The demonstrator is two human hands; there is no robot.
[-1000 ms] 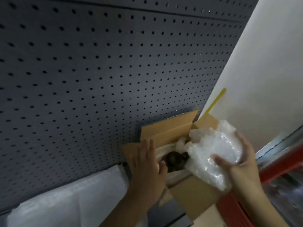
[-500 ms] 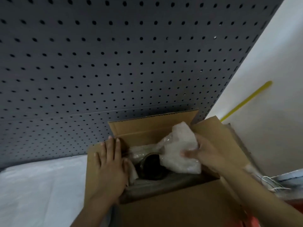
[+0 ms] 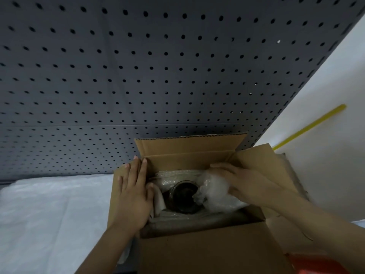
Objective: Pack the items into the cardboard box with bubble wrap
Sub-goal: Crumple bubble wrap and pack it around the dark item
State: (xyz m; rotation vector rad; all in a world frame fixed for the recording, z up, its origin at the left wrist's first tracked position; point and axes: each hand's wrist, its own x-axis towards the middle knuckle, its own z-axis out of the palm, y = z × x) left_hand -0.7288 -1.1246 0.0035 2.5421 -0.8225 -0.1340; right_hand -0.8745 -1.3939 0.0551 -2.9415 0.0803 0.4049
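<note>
— Fingers? 
— Left hand [image 3: 132,196] lies flat, fingers straight, on the cardboard box [image 3: 199,252] flap; right hand [image 3: 249,185] curls over a bubble-wrapped bundle [image 3: 214,191] inside, lower centre.
— Setting? 
— White-sheeted bench [image 3: 49,218], lower left; grey pegboard [image 3: 138,66] above. A dark round item [image 3: 182,196] is indistinct.

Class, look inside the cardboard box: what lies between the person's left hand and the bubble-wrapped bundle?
In the head view, a dark round jar-like item sits between the left hand and the bubble-wrapped bundle.
</note>
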